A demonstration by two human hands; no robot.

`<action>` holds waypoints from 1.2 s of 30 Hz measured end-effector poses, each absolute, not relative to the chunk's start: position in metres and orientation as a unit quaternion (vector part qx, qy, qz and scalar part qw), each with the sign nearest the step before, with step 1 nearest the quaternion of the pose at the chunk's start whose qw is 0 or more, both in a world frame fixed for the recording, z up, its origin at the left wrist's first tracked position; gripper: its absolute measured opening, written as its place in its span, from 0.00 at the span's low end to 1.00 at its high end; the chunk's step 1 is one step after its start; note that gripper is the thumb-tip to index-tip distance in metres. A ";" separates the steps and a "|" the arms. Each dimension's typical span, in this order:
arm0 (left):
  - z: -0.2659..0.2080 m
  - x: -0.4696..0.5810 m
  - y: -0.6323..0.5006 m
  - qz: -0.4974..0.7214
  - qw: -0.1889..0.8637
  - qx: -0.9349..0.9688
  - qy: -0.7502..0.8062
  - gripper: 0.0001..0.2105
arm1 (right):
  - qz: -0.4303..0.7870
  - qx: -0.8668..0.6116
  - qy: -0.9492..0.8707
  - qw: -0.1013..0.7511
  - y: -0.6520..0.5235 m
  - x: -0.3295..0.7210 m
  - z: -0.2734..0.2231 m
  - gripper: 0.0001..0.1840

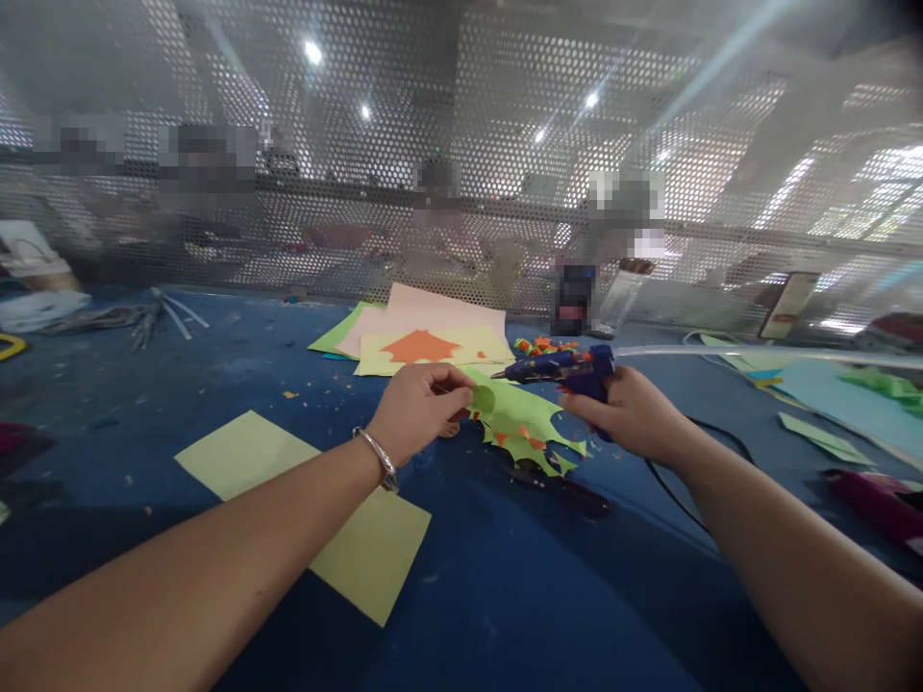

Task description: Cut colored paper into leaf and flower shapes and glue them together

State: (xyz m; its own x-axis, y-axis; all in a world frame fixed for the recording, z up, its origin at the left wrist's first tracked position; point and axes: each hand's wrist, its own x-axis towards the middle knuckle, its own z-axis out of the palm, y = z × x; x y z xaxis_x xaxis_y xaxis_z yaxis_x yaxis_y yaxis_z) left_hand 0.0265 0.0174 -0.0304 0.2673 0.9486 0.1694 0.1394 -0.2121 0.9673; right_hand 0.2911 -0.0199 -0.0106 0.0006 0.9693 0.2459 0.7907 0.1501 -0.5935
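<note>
My right hand point(635, 413) grips a dark blue hot glue gun point(591, 370) with its nozzle pointing left. From the gun's rear a long clear glue stick point(721, 354) runs out to the right. Pinched between the thumb and fingers of my left hand point(422, 408) is a small dark green disc point(485, 398), just left of the nozzle. Behind and below it is a light green cutout point(526, 418) with a spiky edge and orange bits at its lower side. Whether my left fingers also touch this cutout cannot be made out. A dark-handled tool point(577, 497) lies beneath.
Pale green sheets point(252, 452) lie under my left forearm. Beyond my hands is a stack of coloured sheets point(447, 312) with an orange cutout point(422, 346), beside orange and green scraps point(546, 346). A black cord point(674, 495) trails near my right wrist. Perforated metal point(461, 144) rises behind.
</note>
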 end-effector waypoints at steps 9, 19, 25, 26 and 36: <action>-0.024 0.030 0.012 0.404 0.582 0.556 0.435 0.01 | 0.308 -0.718 -0.556 0.285 0.009 0.323 -0.030 0.23; -0.022 0.031 0.010 0.408 0.635 0.501 0.423 0.01 | 0.108 -0.802 -0.560 0.177 0.017 0.343 -0.026 0.26; -0.020 0.037 0.005 0.412 0.669 0.463 0.411 0.04 | 0.058 -0.627 -0.724 0.280 -0.018 0.286 -0.009 0.22; -0.020 0.038 0.004 0.415 0.676 0.459 0.401 0.05 | 0.093 -0.595 -0.747 0.282 -0.023 0.275 -0.009 0.22; -0.023 0.043 0.000 0.401 0.722 0.449 0.341 0.01 | 0.055 -0.502 -0.810 0.298 -0.035 0.249 -0.021 0.14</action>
